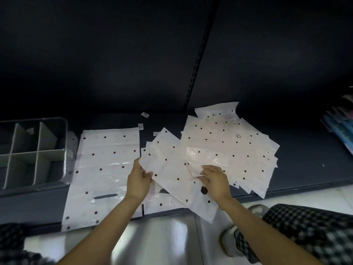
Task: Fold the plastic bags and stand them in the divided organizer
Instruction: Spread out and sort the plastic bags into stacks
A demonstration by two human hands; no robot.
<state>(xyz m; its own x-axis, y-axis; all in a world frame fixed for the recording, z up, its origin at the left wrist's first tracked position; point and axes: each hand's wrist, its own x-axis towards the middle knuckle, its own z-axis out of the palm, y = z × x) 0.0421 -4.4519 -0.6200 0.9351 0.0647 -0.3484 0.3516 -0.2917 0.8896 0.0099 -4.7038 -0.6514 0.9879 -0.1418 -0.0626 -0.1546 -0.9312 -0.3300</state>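
A loose pile of white plastic bags (pixel 229 142) with dark dots lies on the dark shelf, right of centre. On top of it sits one tilted bag (pixel 172 169). My left hand (pixel 138 180) grips that bag's left edge, thumb on top. My right hand (pixel 215 178) pinches the plastic near the bag's middle, a ring on one finger. A single bag (pixel 103 165) lies flat and spread out to the left, its handle slot toward me. The grey divided organizer (pixel 65 150) stands at the far left, its visible compartments holding no bags.
Small white labels (pixel 144 114) lie on the shelf behind the bags. A slotted upright (pixel 198 73) runs up the dark back panel. Coloured packages (pixel 340 129) sit at the far right. The shelf's front edge (pixel 286 190) and a pale floor (pixel 152 236) lie below; my checked trouser leg (pixel 305 230) is at the lower right.
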